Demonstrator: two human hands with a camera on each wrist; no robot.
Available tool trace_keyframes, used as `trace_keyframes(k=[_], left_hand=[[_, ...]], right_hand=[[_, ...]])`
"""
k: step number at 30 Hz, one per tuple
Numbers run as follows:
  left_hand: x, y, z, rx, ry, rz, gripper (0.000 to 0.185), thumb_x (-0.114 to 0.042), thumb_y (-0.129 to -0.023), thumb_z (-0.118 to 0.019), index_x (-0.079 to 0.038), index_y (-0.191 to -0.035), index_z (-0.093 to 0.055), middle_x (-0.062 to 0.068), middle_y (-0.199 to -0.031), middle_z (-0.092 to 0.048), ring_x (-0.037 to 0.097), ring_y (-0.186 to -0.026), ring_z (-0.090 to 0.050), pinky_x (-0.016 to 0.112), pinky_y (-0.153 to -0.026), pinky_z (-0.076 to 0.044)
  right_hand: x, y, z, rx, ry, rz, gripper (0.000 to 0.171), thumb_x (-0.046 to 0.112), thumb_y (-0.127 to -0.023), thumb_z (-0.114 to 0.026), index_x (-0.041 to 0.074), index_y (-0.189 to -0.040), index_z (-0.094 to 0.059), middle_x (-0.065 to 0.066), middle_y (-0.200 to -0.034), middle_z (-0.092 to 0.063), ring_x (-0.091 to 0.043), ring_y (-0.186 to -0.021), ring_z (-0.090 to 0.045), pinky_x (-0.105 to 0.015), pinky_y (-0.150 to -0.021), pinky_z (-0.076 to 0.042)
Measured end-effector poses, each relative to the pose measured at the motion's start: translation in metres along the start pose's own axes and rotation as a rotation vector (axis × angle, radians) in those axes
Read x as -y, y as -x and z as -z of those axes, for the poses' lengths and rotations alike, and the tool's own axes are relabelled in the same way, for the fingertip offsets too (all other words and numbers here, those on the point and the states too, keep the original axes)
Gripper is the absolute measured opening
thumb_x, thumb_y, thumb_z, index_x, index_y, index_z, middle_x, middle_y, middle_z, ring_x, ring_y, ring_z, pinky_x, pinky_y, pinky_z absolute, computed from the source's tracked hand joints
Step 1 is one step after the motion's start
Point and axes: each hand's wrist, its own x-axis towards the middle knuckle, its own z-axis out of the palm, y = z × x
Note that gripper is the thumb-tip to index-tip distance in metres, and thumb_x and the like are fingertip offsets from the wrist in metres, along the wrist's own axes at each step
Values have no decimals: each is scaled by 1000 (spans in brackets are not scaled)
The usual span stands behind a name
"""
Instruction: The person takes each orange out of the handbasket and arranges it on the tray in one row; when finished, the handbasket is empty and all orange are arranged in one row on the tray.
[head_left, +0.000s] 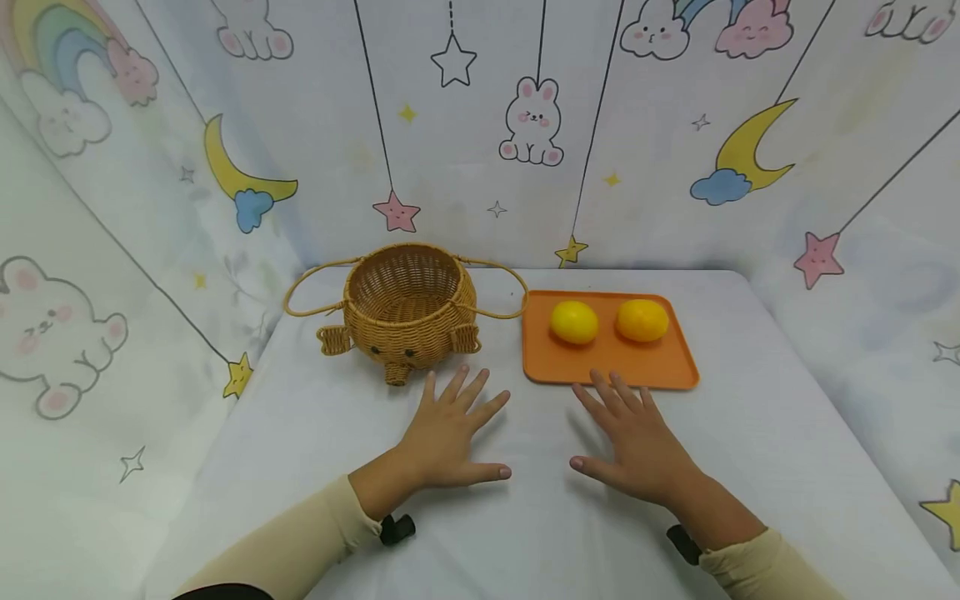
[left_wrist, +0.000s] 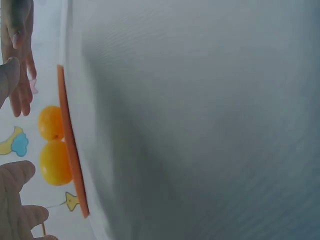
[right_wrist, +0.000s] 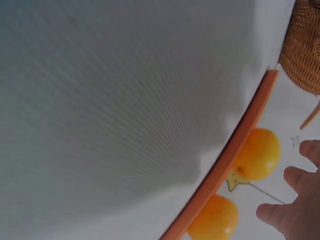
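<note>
Both hands are spread over the white table and hold nothing. My left hand [head_left: 444, 435], fingers fanned out, is just in front of a woven basket [head_left: 411, 333] with an animal face, a short snout, two ears and two loop handles. My right hand [head_left: 637, 442] is spread too, its fingertips right by the near edge of an orange tray [head_left: 607, 367]. On the tray lie a yellow lemon [head_left: 574, 322] at left and an orange fruit [head_left: 642, 321] at right. In the right wrist view, the fingers [right_wrist: 300, 210] show beside the tray and fruit.
A white cloth [head_left: 540, 533] covers the table. Behind and at both sides hangs a printed curtain [head_left: 480, 125] with bunnies, stars and moons. The basket's right handle [head_left: 495, 315] reaches to the tray's left edge. A dark wrist strap device [head_left: 397, 529] sits under the left wrist.
</note>
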Motion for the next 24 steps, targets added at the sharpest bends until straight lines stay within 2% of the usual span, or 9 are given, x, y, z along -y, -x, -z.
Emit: trace_keyframes(k=[6,11,18,24], left_hand=[[-7,2,-6,28,36,-22,100,-94,-70,-29,-39,-153,-24,5,-161,-17,32,-147,-2,74,-104,-10],[-9,1,-5,43,29,-14,101,-95,-69,-29,-40,-153,-23,5,-161,-15,31,-147,0,72,-105,-7],[-9,0,-5,55,44,-10,101,-94,-69,-33,-39,-154,-23,4,-162,-11,32,-147,1,72,-105,-4],[-10,-1,-4,50,35,-22,99,-93,-70,-35,-39,-153,-23,5,-161,-16,33,-147,-4,73,-105,-6]], right_hand=[[2,3,-4,21,11,7,97,77,-79,-54,36,-156,-11,-2,-162,-4,-34,-147,-2,-62,-112,1],[2,2,-5,15,29,34,96,76,-80,-53,34,-156,-12,-1,-162,-1,-31,-147,1,-60,-112,2],[2,2,-5,6,37,40,96,76,-79,-54,33,-156,-15,-1,-162,-2,-37,-146,-6,-64,-111,-1],[0,2,-7,12,45,36,96,78,-79,-52,33,-156,-15,-2,-162,-3,-39,-146,-7,-66,-110,-4]])
